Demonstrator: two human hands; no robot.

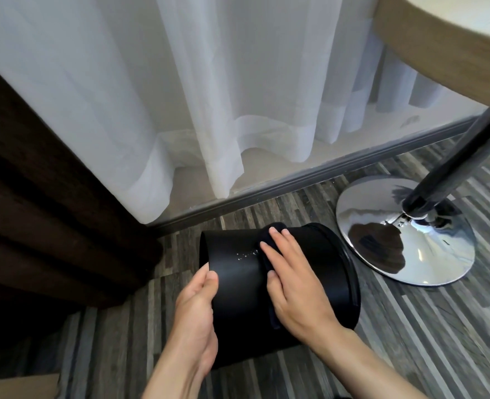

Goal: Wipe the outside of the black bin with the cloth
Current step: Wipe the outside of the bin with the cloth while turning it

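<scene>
The black bin [238, 286] lies on its side on the striped floor, its base toward the left and its rim toward the right. My left hand [197, 309] grips the base edge, thumb on the bin's side. My right hand [291, 280] lies flat on a dark cloth [269, 236], pressing it against the bin's upper side. Most of the cloth is hidden under my palm; a fold shows beyond my fingertips and along my thumb. A small pale smudge marks the bin wall just left of my fingers.
A chrome round table base [405, 243] with a dark pole stands right of the bin, under a wooden tabletop [439, 44]. White sheer curtains [180, 96] and a grey skirting run behind. A dark brown curtain [36, 211] hangs at left.
</scene>
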